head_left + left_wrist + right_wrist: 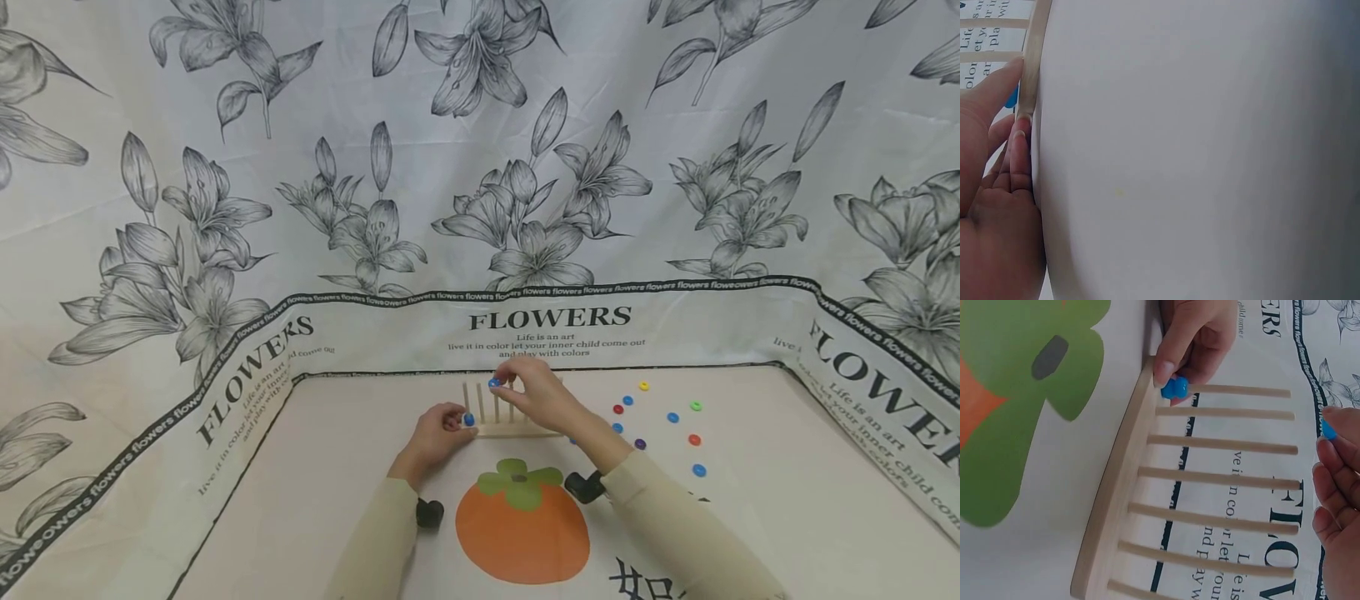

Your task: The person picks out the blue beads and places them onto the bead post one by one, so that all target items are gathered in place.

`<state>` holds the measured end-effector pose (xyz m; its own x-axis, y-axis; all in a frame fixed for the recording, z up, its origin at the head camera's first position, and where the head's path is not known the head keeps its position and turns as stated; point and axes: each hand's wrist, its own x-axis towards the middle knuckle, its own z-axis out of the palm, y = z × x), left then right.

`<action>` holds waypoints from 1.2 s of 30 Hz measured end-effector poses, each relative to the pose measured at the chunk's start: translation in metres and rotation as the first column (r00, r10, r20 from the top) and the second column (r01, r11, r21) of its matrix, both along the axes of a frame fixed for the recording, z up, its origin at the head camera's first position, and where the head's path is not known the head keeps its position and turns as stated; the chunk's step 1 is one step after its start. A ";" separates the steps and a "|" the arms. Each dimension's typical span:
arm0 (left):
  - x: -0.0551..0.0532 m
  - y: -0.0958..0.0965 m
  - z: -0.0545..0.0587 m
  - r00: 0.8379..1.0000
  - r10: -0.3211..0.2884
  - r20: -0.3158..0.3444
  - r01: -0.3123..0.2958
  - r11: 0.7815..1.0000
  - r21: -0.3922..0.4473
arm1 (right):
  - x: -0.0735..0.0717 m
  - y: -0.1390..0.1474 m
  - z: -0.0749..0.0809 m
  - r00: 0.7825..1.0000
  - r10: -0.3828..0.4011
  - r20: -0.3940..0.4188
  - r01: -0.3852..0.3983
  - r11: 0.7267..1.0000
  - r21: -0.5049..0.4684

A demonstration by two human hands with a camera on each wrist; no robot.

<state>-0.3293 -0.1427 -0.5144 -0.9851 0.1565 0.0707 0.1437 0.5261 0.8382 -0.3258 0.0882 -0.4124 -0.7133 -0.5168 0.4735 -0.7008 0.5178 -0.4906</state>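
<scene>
A wooden peg rack with a row of upright thin dowels stands on the table. My left hand grips its left end, thumb on the base and fingers curled behind, as the left wrist view shows. Blue beads sit low on the end dowel, right by the left thumb. My right hand is raised near the dowel tops and pinches a blue bead between thumb and index finger. In the right wrist view that bead is apart from the dowels, and the other dowels there carry no beads.
Several loose beads lie scattered right of the rack, among them a yellow bead, a green bead and a purple bead. A persimmon print marks the cloth in front. A flower-printed curtain rises behind.
</scene>
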 end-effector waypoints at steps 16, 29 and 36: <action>0.000 0.003 0.005 1.000 -0.003 -0.014 0.003 1.000 -0.014 | -0.016 -0.035 -0.001 0.997 0.019 0.073 -0.021 0.999 0.027; 0.000 0.002 0.003 1.000 -0.006 -0.031 0.005 1.000 -0.015 | -0.022 -0.046 -0.009 0.995 0.001 0.104 -0.002 1.000 0.012; 0.001 -0.001 0.003 1.000 0.002 -0.022 -0.003 1.000 -0.020 | -0.023 -0.050 -0.010 0.994 -0.020 0.105 0.018 1.000 0.026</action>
